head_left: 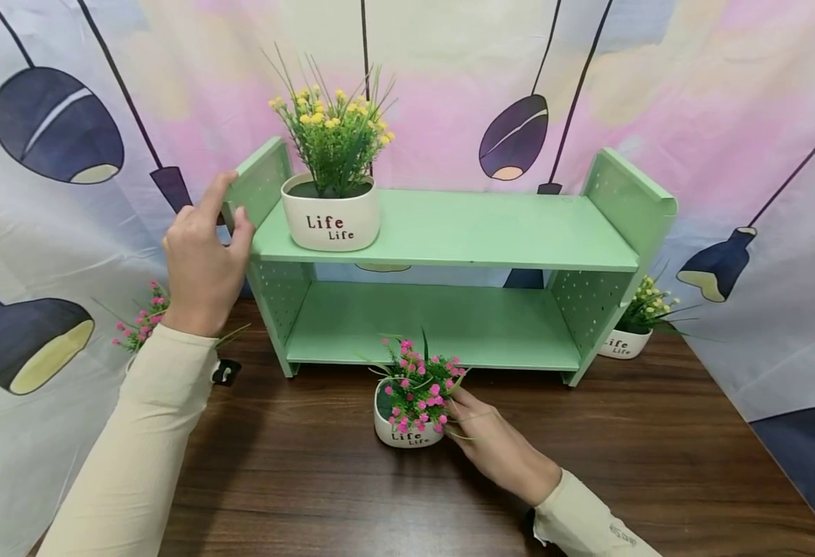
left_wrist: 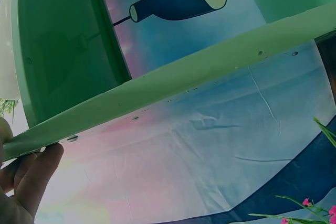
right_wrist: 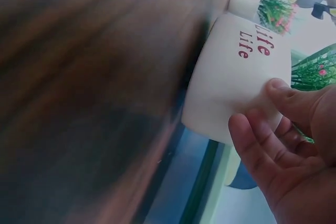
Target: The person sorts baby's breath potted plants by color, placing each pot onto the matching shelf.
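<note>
A green two-tier shelf point(head_left: 505, 232) stands on the brown table point(head_left: 309, 480). My left hand point(head_left: 205, 271) grips the upper front edge of its left side panel point(left_wrist: 178, 85), thumb on one face and fingers on the other. In front of the shelf is a white "Life" flowerpot point(right_wrist: 231, 82) with pink artificial flowers point(head_left: 421, 383). My right hand point(head_left: 501, 449) holds this pot by its right end, thumb near the rim; the leaves partly hide the fingertips in the head view.
On the top tier's left end stands a white pot point(head_left: 330, 220) of yellow flowers. Another pink-flowered plant point(head_left: 144, 321) is partly hidden behind my left forearm. Beside the shelf's right side sits a pot point(head_left: 626, 344) with pale yellow flowers. A lamp-patterned cloth point(head_left: 435, 139) hangs behind.
</note>
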Demonstrator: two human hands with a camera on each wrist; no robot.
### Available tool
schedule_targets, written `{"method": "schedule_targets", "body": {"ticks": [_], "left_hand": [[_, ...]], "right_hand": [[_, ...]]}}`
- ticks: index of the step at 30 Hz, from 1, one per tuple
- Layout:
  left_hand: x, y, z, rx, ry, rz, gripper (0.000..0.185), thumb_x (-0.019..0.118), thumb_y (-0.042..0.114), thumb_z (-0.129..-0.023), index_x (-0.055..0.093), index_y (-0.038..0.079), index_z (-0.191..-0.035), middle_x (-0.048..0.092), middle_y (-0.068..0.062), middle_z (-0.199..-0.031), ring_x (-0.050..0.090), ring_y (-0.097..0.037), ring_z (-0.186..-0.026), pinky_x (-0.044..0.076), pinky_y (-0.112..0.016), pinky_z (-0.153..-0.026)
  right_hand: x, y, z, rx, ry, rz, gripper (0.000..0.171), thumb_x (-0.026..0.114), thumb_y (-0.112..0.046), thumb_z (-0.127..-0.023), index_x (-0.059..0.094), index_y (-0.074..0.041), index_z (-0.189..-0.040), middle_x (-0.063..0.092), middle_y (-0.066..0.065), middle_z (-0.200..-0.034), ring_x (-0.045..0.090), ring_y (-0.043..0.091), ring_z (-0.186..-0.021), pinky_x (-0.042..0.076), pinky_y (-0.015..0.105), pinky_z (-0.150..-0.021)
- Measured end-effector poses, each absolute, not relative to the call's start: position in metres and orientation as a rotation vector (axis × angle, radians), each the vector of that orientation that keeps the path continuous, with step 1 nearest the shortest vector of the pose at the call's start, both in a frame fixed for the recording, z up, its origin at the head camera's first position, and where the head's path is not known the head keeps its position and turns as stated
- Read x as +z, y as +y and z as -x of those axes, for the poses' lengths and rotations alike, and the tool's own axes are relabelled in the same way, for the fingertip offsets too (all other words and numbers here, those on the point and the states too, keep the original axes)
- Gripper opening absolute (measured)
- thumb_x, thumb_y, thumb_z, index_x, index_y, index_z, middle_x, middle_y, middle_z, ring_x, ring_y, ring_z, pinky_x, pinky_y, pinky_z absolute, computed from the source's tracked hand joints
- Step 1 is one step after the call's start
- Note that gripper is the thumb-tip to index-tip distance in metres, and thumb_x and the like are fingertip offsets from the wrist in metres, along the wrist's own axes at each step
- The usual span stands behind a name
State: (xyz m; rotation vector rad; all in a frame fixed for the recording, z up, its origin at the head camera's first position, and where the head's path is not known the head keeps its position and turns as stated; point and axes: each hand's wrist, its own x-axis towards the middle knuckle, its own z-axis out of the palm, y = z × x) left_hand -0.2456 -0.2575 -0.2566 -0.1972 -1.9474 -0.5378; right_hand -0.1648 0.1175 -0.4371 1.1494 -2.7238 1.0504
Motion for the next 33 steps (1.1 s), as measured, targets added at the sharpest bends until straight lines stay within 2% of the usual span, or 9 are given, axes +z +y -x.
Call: {"method": "schedule_targets", "body": {"ticks": [1, 5, 8, 11, 14, 18, 24, 33], "left_hand": [[-0.257, -0.258, 0.245, -0.538, -1.947, 0.196, 0.04, 0.06, 0.01, -0.103, 0.066, 0.014, -0.142, 0.072, -0.025, -0.089, 0.047, -0.041, -0.066, 0.034, -0.054, -0.063], [-0.257, -0.259, 0.244, -0.539, -1.946, 0.195, 0.04, 0.06, 0.01, -0.103, 0.066, 0.013, -0.142, 0.072, -0.025, -0.089, 0.048, -0.042, -0.066, 0.034, -0.055, -0.063], [-0.257, -0.26, 0.244, -0.539, -1.946, 0.192, 0.04, 0.06, 0.01, -0.103, 0.066, 0.013, -0.142, 0.073, -0.025, -0.089, 0.048, -0.042, -0.067, 0.034, -0.055, -0.063], [-0.258, -0.26, 0.243, -0.543, -1.946, 0.191, 0.04, 0.06, 0.01, -0.103, 0.066, 0.013, -0.142, 0.073, -0.025, -0.09, 0.049, -0.042, -0.067, 0.034, -0.056, -0.064], [-0.257, -0.26, 0.243, -0.544, -1.943, 0.19, 0.04, 0.06, 0.01, -0.103, 0.066, 0.013, -0.142, 0.073, -0.025, -0.09, 0.049, -0.043, -0.067, 0.035, -0.057, -0.064], [-0.257, -0.26, 0.244, -0.538, -1.942, 0.192, 0.04, 0.059, 0.011, -0.103, 0.066, 0.013, -0.142, 0.072, -0.025, -0.089, 0.049, -0.043, -0.067, 0.036, -0.058, -0.064], [-0.256, -0.256, 0.246, -0.546, -1.933, 0.201, 0.04, 0.059, 0.01, -0.102, 0.066, 0.014, -0.141, 0.073, -0.025, -0.089, 0.048, -0.043, -0.066, 0.036, -0.057, -0.064], [-0.258, -0.256, 0.246, -0.558, -1.919, 0.2, 0.039, 0.06, 0.01, -0.102, 0.067, 0.013, -0.14, 0.075, -0.026, -0.096, 0.049, -0.045, -0.067, 0.038, -0.061, -0.065]], "right_hand": [[-0.435, 0.114, 0.166, 1.087, -2.719, -1.154, 0.048, 0.063, 0.011, -0.099, 0.053, 0.012, -0.146, 0.04, 0.031, -0.159, 0.059, 0.038, -0.134, 0.055, 0.034, -0.1], [-0.427, 0.1, 0.172, 1.065, -2.661, -1.18, 0.048, 0.064, 0.005, -0.101, 0.057, 0.001, -0.148, 0.044, 0.02, -0.159, 0.06, 0.027, -0.135, 0.055, 0.032, -0.101], [-0.421, 0.089, 0.176, 0.973, -2.597, -1.197, 0.041, 0.067, -0.002, -0.102, 0.064, -0.006, -0.143, 0.05, 0.012, -0.155, 0.062, 0.019, -0.132, 0.056, 0.03, -0.099], [-0.415, 0.079, 0.18, 0.913, -2.548, -1.214, 0.028, 0.069, -0.003, -0.101, 0.07, -0.006, -0.129, 0.057, 0.007, -0.144, 0.065, 0.014, -0.122, 0.057, 0.025, -0.092], [-0.41, 0.069, 0.185, 0.85, -2.504, -1.219, 0.015, 0.073, -0.002, -0.098, 0.073, -0.006, -0.112, 0.062, 0.003, -0.123, 0.066, 0.01, -0.104, 0.057, 0.019, -0.083], [-0.403, 0.055, 0.192, 0.836, -2.474, -1.211, 0.015, 0.075, -0.004, -0.096, 0.075, -0.003, -0.111, 0.062, 0.001, -0.108, 0.066, 0.009, -0.093, 0.056, 0.017, -0.078], [-0.393, 0.041, 0.199, 0.883, -2.477, -1.193, 0.012, 0.075, -0.007, -0.098, 0.077, -0.004, -0.109, 0.063, 0.0, -0.101, 0.059, 0.007, -0.083, 0.053, 0.02, -0.073], [-0.384, 0.029, 0.207, 0.797, -2.457, -1.184, 0.015, 0.075, -0.003, -0.096, 0.076, 0.0, -0.111, 0.059, 0.003, -0.097, 0.062, 0.009, -0.083, 0.053, 0.017, -0.071]]}}
